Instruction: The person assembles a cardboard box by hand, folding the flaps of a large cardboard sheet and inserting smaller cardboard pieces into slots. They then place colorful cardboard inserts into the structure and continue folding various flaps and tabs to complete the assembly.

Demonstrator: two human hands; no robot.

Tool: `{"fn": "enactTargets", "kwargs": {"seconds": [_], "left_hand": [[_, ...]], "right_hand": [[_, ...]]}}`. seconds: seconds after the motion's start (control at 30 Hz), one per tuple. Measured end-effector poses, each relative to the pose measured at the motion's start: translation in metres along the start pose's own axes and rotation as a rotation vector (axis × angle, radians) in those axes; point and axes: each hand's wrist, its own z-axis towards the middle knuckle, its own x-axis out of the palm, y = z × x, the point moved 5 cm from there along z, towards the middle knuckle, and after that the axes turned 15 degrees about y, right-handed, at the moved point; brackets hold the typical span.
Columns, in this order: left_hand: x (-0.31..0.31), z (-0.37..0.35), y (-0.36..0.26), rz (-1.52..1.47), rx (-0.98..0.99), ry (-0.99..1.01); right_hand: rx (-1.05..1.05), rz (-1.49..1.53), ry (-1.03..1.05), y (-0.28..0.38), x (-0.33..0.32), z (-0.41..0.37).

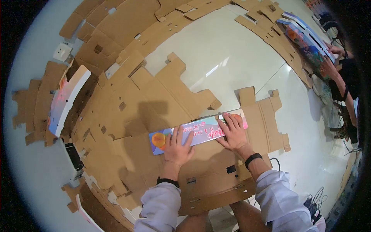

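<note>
A long, narrow printed board [204, 130], purple and blue with pink lettering and an orange fruit picture at its left end, lies flat on brown cardboard [216, 158]. Over its left part rests my left hand [179, 150], fingers stretched out and lying flat. My right hand [234, 133] is spread on the right end and covers some of the print there. Both palms reach past the board's near edge. Neither hand is wrapped around anything. A black band circles each wrist.
Flattened cardboard sheets cover much of the tiled floor [216, 50]. A printed curved panel [69, 100] leans at the left wall near a white socket [62, 52]. At upper right, another person's hands [329, 65] touch a colourful panel [305, 40]. Cables [317, 199] lie at lower right.
</note>
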Motion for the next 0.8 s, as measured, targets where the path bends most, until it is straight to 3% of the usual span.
{"fn": "enactTargets", "kwargs": {"seconds": [0.8], "left_hand": [[0.0022, -0.0014, -0.0021, 0.012, 0.025, -0.032]], "right_hand": [[-0.001, 0.002, -0.023, -0.001, -0.0005, -0.0018]]}}
